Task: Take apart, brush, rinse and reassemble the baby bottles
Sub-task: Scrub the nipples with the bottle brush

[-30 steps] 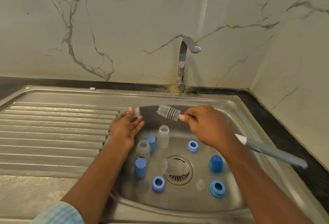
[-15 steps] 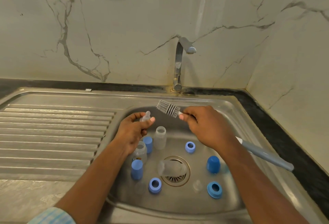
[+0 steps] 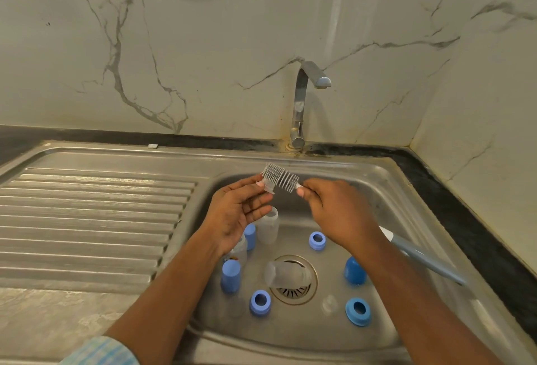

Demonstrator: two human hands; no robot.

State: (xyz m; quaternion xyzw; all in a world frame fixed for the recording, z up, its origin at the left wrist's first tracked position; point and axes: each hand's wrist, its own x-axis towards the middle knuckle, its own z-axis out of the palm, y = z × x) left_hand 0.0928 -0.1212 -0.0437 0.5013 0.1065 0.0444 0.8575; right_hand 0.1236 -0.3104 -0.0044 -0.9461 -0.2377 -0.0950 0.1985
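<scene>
Where the head camera looks down, a steel sink (image 3: pixel 406 213) sits in a dark bench (image 3: pixel 465 219) below a marble wall, with a ribbed drainboard (image 3: pixel 87 219) to its left and a tap (image 3: pixel 300 103) behind.

1. Left grip (image 3: pixel 238 213): thumb and fingertips pinch a clear teat (image 3: pixel 268 187), held above the far part of the basin.
2. Right grip (image 3: pixel 340 213): fingers curled round the neck of a bottle brush (image 3: pixel 280 177), just behind its grey bristled head. The bristles lie against the teat, and the grey handle runs out past the wrist toward the basin's right wall.
3. Clear bottles, three, all on the basin floor: an upright bottle (image 3: pixel 268 228) just beneath the left grip, a second bottle (image 3: pixel 239 251) partly hidden by the left wrist, and a lying bottle (image 3: pixel 286 274) on its side across the drain strainer (image 3: pixel 302 292).
4. Blue caps, three: far cap (image 3: pixel 250 235) beside the upright bottle, near cap (image 3: pixel 231 276) before the second bottle, right cap (image 3: pixel 354 270) right of the strainer.
5. Blue rings, three (openings upward): far ring (image 3: pixel 317 240), near ring (image 3: pixel 260 302), right ring (image 3: pixel 358 311).
6. Checked sleeve (image 3: pixel 101 350), light blue, on the left arm at the bottom edge.
</scene>
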